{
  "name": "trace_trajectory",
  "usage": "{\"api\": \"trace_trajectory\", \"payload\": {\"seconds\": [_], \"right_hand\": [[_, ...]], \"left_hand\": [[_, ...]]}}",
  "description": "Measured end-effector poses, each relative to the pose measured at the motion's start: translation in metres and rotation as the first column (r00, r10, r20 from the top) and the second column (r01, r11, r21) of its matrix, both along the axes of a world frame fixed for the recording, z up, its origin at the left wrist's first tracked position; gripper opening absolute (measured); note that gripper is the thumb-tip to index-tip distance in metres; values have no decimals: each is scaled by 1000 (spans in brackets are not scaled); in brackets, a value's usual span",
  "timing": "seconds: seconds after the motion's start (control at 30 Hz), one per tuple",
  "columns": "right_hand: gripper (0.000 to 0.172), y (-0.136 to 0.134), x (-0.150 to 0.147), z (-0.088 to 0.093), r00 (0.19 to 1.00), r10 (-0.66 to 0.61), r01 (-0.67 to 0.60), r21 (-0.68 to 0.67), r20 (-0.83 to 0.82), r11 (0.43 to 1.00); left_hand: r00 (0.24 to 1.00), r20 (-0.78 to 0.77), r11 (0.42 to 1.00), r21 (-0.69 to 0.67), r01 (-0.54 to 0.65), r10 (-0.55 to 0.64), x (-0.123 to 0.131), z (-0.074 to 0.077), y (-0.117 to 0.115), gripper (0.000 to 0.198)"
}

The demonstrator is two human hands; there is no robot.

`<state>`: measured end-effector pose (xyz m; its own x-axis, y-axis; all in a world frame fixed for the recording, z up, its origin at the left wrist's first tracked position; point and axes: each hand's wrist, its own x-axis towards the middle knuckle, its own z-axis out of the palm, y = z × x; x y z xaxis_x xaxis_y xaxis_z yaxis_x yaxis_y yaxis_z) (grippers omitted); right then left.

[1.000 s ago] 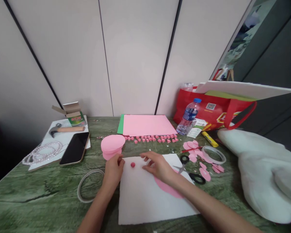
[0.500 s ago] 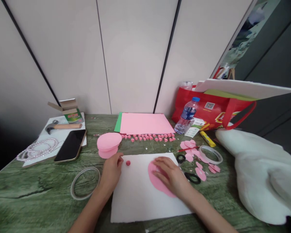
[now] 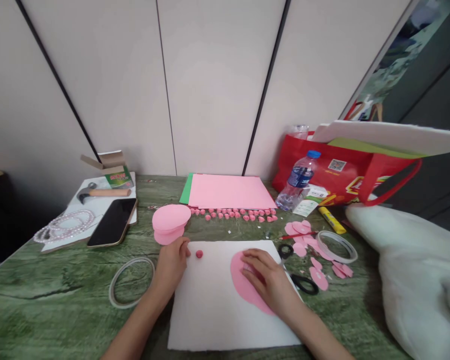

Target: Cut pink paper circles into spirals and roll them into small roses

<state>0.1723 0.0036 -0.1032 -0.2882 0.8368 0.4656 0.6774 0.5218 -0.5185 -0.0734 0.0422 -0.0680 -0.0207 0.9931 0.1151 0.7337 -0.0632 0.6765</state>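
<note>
A white sheet (image 3: 217, 310) lies on the green table in front of me. My left hand (image 3: 171, 267) rests on the sheet's left edge, fingers curled, beside a small pink ball (image 3: 199, 254). My right hand (image 3: 269, 280) lies flat with fingers stretched out on a pink paper circle (image 3: 242, 285) on the sheet. A stack of pink paper circles (image 3: 170, 222) stands just beyond my left hand.
A tape ring (image 3: 129, 281) lies left of the sheet, scissors (image 3: 298, 275) right of it. Pink petals (image 3: 315, 260), another tape ring (image 3: 337, 246), a glue stick (image 3: 332, 220), a bottle (image 3: 300, 180) and a red bag (image 3: 345, 172) stand right. A phone (image 3: 113, 229), beads (image 3: 65, 225) and a hammer (image 3: 103, 192) lie left.
My right hand moved from beside the pink ball back onto the pink paper circle and now lies flat on it. My left hand stayed at the sheet's edge.
</note>
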Motion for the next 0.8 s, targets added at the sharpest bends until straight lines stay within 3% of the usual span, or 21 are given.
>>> {"api": "trace_trajectory", "payload": {"seconds": [0.37, 0.47, 0.6, 0.8], "right_hand": [[20, 8, 5, 17, 993, -119, 119, 62, 0, 991], [16, 33, 10, 30, 993, -86, 87, -12, 77, 996], [16, 80, 11, 42, 927, -173, 203, -55, 334, 978], [15, 123, 10, 44, 872, -245, 289, -41, 424, 956]], "left_hand": [[998, -51, 999, 31, 25, -23, -2, -6, 7, 27], [998, -57, 998, 48, 33, -30, -2, -8, 8, 26], [998, -54, 998, 57, 40, -36, -3, -9, 9, 25], [997, -58, 997, 64, 47, -43, -4, -10, 9, 26]]}}
